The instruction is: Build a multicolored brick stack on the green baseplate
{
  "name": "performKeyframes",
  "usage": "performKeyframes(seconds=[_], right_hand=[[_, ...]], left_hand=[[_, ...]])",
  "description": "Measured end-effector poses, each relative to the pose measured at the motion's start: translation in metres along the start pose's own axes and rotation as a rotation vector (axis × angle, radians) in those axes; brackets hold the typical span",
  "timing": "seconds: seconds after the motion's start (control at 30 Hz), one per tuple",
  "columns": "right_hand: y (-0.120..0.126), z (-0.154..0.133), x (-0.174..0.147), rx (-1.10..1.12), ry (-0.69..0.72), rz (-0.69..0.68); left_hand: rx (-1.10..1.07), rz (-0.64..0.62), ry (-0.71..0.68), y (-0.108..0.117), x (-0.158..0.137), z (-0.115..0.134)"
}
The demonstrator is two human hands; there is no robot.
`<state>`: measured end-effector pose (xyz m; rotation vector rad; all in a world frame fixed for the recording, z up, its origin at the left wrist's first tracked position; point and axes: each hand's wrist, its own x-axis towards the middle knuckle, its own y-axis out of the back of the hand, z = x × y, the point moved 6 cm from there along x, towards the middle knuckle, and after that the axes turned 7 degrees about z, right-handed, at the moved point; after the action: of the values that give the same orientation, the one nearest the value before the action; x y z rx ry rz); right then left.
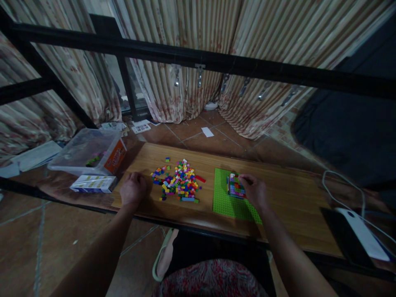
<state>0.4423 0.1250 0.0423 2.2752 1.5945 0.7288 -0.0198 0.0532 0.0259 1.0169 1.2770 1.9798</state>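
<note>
On the wooden board, a block of multicoloured building bricks (235,188) stands on a green baseplate (221,198). My right hand (255,189) reaches over the block's right side. Its thumb and fingers are pinched together at the far edge, close to a white brick; whatever is between the fingertips is too small to make out. Left of the baseplate lies a loose pile of small bricks (182,179) in many colours, with a long red brick (200,178) at its right side. My left hand (133,189) rests closed on the board, left of the pile, its fingertips hidden.
A clear plastic tub (83,150) with an orange label and a few pieces inside stands at the left, behind a white and blue box (93,184). A white device (361,233) with a cable lies at the right. A dark metal rail (185,51) crosses before the curtains.
</note>
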Motion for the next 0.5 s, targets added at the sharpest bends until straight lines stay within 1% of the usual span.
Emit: performKeyframes(seconds=[0.17,0.37,0.5], right_hand=[[-0.005,-0.004,0.003,-0.065,0.055,-0.052],[-0.011,-0.002,0.008,-0.096,0.061,-0.102],[-0.014,0.003,0.009,-0.093,0.04,-0.131]], left_hand=[[0.001,0.001,-0.007,0.0,0.0,0.0],[0.001,-0.002,-0.004,-0.002,0.0,-0.001],[-0.006,-0.016,0.018,-0.002,-0.001,-0.001]])
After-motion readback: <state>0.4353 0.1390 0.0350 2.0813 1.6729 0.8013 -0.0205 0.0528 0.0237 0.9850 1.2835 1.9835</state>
